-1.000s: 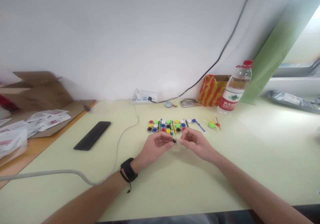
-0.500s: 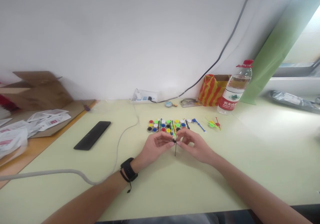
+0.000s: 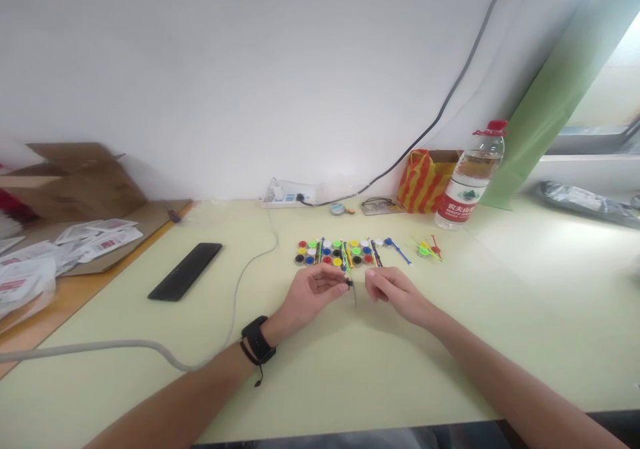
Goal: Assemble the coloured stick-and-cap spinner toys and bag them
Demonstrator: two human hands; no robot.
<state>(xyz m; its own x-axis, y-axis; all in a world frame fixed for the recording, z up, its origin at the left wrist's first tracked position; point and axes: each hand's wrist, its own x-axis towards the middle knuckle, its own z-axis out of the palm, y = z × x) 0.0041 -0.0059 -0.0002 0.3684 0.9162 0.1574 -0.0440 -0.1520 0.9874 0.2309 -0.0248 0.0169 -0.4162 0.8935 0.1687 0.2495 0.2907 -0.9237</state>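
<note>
Left hand (image 3: 313,293) low over tabletop (image 3: 350,382), thumb and fingertips pinching small black piece (image 3: 349,283); piece sits at the fingertips, just nearer the camera than the rows of coloured discs (image 3: 337,253). Thin blurred streak (image 3: 355,297) by the piece, too smeared to identify. Right hand (image 3: 397,295) just right of the piece, apart from it, fingers curled in; cannot tell whether that grip is pinching anything. Discs are red, green, white, yellow, blue, black, with thin coloured sticks (image 3: 344,252) lying between groups of them. Blue stick (image 3: 400,252) slants at the right end of the rows; green, yellow and red pieces (image 3: 426,251) lie farther right. Black watch (image 3: 257,340) on left wrist. Flat black object (image 3: 186,272) left of the discs, grey cable (image 3: 125,347) between it and left hand. Behind: power strip (image 3: 290,197), striped bag (image 3: 423,181), red-capped bottle (image 3: 463,185). Cardboard box (image 3: 95,189) and white packets (image 3: 107,239) far left.
</note>
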